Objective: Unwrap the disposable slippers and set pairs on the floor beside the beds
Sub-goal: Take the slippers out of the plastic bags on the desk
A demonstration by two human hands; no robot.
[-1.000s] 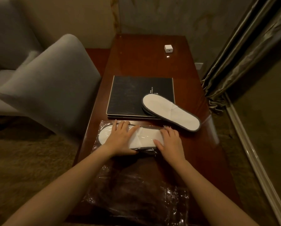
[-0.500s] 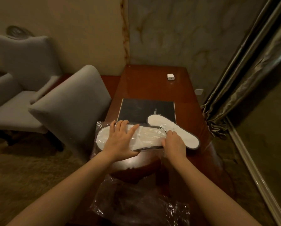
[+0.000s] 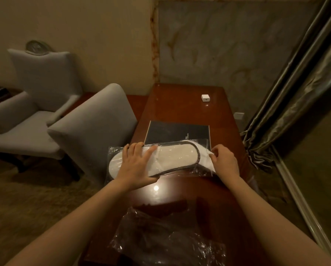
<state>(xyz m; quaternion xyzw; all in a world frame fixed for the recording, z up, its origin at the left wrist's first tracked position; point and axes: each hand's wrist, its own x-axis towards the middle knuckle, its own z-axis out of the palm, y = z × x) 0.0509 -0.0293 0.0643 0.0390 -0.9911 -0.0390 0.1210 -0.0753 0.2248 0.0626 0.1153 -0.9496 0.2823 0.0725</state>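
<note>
A white disposable slipper (image 3: 176, 156) with a dark rim, still inside its clear plastic wrapper (image 3: 203, 170), is held just above the brown wooden table (image 3: 180, 100). My left hand (image 3: 136, 166) grips its left half, fingers on top and thumb underneath. My right hand (image 3: 225, 160) pinches the wrapper's right end. A second, unwrapped white slipper (image 3: 208, 156) lies behind, mostly hidden by the wrapped one. An empty crumpled clear wrapper (image 3: 166, 242) lies on the table's near end.
A black folder (image 3: 178, 131) lies mid-table, and a small white cube (image 3: 205, 97) sits near the far end. A grey chair (image 3: 91, 129) stands against the table's left side, with a grey armchair (image 3: 36, 93) beyond. Curtains (image 3: 295, 102) hang at the right.
The wrapped slipper has been lifted off the table and now covers the loose slipper. My right hand slid to the wrapper's right end. The head camera tilted upward.
</note>
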